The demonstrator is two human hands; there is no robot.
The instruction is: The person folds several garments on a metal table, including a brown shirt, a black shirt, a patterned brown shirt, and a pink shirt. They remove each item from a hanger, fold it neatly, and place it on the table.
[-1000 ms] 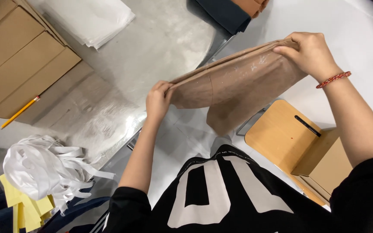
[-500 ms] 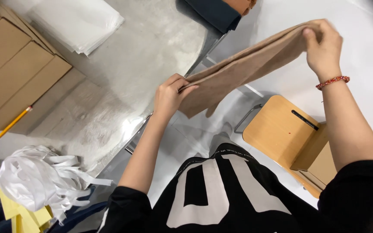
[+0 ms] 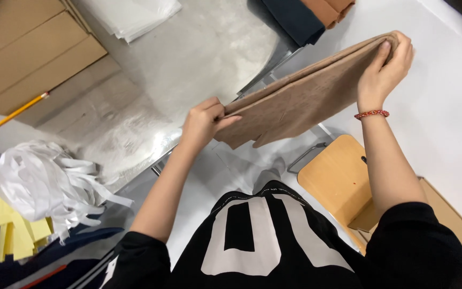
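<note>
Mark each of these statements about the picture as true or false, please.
1. Both hands hold the brown cloth. True: the left hand grips one end, the right hand the other.
2. The pencil lies on the white table. False: it lies by the cardboard, on the metal table.
3. The right wrist wears a red bracelet. True.
4. The white strips hang from the left hand. False: they lie in a heap, apart from it.
5. The wooden stool stands below the cloth. True.
</note>
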